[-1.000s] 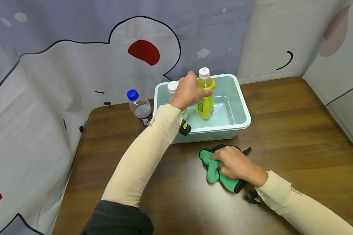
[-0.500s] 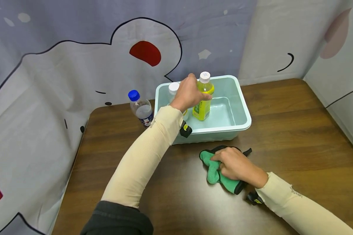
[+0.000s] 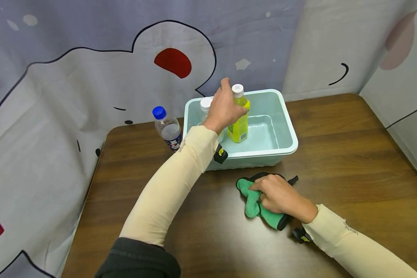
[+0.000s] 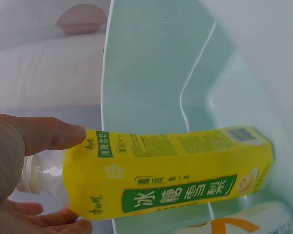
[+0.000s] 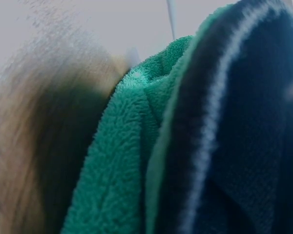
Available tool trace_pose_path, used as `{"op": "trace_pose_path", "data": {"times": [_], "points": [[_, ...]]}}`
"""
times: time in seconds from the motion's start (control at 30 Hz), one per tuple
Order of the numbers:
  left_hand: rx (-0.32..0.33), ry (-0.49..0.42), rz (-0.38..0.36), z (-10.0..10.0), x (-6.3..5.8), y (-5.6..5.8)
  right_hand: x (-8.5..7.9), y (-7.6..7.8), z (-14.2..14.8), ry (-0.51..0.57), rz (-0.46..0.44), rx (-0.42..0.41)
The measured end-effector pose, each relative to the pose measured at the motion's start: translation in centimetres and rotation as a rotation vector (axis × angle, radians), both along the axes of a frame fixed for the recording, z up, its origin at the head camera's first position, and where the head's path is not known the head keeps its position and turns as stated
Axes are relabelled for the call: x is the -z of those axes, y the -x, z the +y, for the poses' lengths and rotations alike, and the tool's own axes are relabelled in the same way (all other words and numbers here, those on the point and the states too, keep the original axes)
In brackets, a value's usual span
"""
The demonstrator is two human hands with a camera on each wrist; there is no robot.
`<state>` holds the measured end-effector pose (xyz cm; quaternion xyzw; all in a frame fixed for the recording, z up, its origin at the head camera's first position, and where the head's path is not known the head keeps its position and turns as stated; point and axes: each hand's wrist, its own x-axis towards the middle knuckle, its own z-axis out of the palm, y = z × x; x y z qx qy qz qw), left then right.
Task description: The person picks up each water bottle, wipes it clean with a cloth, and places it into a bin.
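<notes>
A yellow-labelled drink bottle [image 3: 239, 127] with a white cap stands upright in the pale green plastic basin [image 3: 260, 156]. My left hand [image 3: 224, 109] is around its upper part, with the thumb at one side of the shoulder and fingers at the other in the left wrist view. The index finger points up, away from the bottle [image 4: 171, 170]. On the table my right hand [image 3: 277, 192] holds a green terry cloth [image 3: 251, 200] with black edging. Its index finger lies on the cloth, and the other fingertips are hidden. The cloth [image 5: 112, 161] stands in folds in the right wrist view.
A second white-capped bottle [image 3: 205, 105] is in the basin's left side, partly behind my left hand. Left of the basin stands a clear bottle [image 3: 169, 130] with a blue cap. A patterned curtain [image 3: 100, 85] hangs behind the wooden table [image 3: 351, 143].
The yellow-labelled bottle has come down and left in the basin and now stands straighter. My left index finger has lifted and the hand has spread. My right hand stays on the cloth.
</notes>
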<state>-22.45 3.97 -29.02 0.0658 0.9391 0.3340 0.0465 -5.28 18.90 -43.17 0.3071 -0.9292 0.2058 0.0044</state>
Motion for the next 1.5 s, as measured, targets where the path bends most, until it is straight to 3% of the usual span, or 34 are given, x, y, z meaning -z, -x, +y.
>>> {"op": "trace_pose_path", "data": {"times": [0.23,0.43,0.63,0.9,1.23,1.5], "points": [[0.019,0.056,0.082,0.0,-0.5,-0.2,0.0,0.1,0.1,0.001,-0.013,0.002],[0.075,0.15,0.167,-1.0,-2.3,-0.6,0.1,0.3,0.1,0.005,-0.003,-0.007],[0.073,0.282,0.148,-3.0,-4.6,-0.7,0.0,0.8,0.3,0.001,-0.004,-0.01],[0.028,0.372,0.106,-6.0,-6.2,-0.4,0.0,1.1,0.6,-0.011,-0.022,-0.002],[-0.043,0.355,0.065,-10.3,-6.7,-0.7,-0.4,1.2,0.8,-0.012,-0.016,0.01],[-0.042,0.305,0.067,-13.9,-6.3,-1.2,-0.3,1.0,0.7,-0.01,-0.013,0.012]]}}
